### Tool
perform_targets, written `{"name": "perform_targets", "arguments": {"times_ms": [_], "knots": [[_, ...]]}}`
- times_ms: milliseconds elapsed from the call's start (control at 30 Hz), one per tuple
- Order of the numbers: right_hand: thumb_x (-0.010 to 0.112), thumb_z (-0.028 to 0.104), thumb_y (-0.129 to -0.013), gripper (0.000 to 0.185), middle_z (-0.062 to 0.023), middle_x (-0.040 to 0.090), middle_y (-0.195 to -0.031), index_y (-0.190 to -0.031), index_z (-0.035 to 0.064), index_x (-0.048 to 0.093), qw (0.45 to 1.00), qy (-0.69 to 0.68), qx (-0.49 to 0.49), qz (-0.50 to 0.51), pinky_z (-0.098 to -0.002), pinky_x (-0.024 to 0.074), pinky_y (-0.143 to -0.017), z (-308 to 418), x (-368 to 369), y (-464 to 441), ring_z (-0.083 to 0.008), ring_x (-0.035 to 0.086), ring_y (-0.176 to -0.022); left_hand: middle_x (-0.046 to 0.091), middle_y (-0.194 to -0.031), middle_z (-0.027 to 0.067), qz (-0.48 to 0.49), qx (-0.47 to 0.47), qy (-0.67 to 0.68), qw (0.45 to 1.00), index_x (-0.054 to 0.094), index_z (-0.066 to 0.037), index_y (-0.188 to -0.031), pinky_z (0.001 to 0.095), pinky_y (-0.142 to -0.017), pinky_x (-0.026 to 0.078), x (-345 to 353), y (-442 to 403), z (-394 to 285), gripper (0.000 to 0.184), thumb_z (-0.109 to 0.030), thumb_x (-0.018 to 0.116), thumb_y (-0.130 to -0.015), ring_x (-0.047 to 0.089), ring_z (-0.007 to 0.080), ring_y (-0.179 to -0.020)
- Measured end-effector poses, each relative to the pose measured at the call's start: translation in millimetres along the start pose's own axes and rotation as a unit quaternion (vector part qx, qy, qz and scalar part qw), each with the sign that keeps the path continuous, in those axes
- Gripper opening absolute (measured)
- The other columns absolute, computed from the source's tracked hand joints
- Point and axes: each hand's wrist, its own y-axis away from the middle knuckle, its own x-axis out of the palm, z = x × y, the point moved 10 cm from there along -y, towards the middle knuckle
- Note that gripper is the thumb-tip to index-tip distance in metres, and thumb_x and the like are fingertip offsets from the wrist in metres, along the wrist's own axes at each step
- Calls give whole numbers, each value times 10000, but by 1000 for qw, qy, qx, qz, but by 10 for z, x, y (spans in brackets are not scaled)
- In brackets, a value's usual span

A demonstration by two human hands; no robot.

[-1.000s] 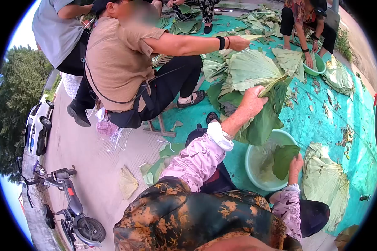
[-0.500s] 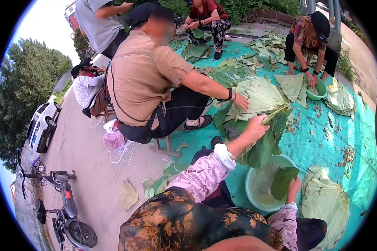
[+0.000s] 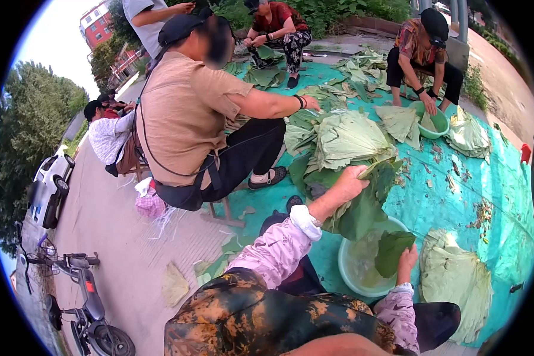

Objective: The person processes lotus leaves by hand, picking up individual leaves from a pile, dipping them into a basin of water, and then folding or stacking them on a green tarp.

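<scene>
And here's the left hand [image 3: 350, 184], fingers closed at the gathered stem end of a leaf bundle, with a large dark green leaf [image 3: 365, 213] hanging beneath it towards the basin [image 3: 342, 261]. The right hand [image 3: 407, 258] has its fingers closed on the edge of a smaller green leaf [image 3: 391, 252], and that leaf is over the basin, just left of those fingers. It looks like cloudy water in there, though whether the leaf is wet, I can't tell.

So where do things stand? Just beyond the left hand, plenty is already layered: a thick fan of pale leaves [image 3: 347, 139], overlapping neatly. There's another flattened pale stack [image 3: 457, 285] to the right of the right hand. The smaller leaf is the odd one out, separate from the bundle, and further ahead many loose leaves [image 3: 365, 68] are spread over the green sheet [image 3: 421, 196], so the work looks well short of finished.

Now the directions! The pale fan's long axis runs sideways: narrow stem end just beyond the left hand, broad end opening away to the left. The small leaf's longer line is slanted, its lower end down and to the left of the right hand. And that right-hand stack? Narrow end ahead, broad end towards the wearer. Beyond the left hand, a co-worker in tan [image 3: 184, 113] has an arm out towards the leaves.
</scene>
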Motion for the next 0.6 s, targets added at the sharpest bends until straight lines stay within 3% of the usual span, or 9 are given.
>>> {"name": "perform_targets", "arguments": {"times_ms": [133,200,267,400,500,600], "knots": [[464,-3,-762,223,-205,596,-874,-962,-27,560,999,5,14,49,-385,445,-751,250,-33,51,-356,569,-817,600,-886,6,12,-8,5,1000,548,14,-1096,246,-701,443,30,29,-43,297,4,538,-800,515,83,-766],[477,22,-762,193,-217,595,-880,-933,-13,560,996,41,15,76,-408,445,-745,261,21,65,-382,565,-846,599,-815,25,-5,-5,54,999,570,10,-1018,279,-685,442,26,-5,50,246,-1,561,-772,494,95,-736],[478,65,-770,203,-221,595,-870,-953,28,556,998,52,30,31,-434,443,-738,391,-109,101,-399,560,-837,598,-853,6,16,-47,129,990,562,13,-1054,259,-681,447,98,45,-12,270,20,534,-785,510,80,-746],[483,81,-784,191,-217,599,-868,-960,58,553,997,37,46,55,-451,444,-722,219,-12,73,-406,562,-833,597,-868,0,27,-46,97,994,567,8,-1067,251,-689,444,124,54,-4,286,31,532,-783,515,81,-765],[492,86,-782,178,-215,599,-855,-944,63,562,999,5,52,9,-452,446,-711,297,-116,64,-408,562,-823,601,-872,5,41,-44,86,995,576,1,-1059,253,-687,448,167,66,-50,279,36,530,-786,525,85,-766],[485,32,-764,213,-222,605,-865,-955,14,577,997,14,65,49,-411,452,-748,427,-120,125,-382,575,-840,627,-944,49,52,-51,79,994,540,18,-1136,264,-725,488,180,67,-10,339,58,501,-802,584,115,-804]]}}
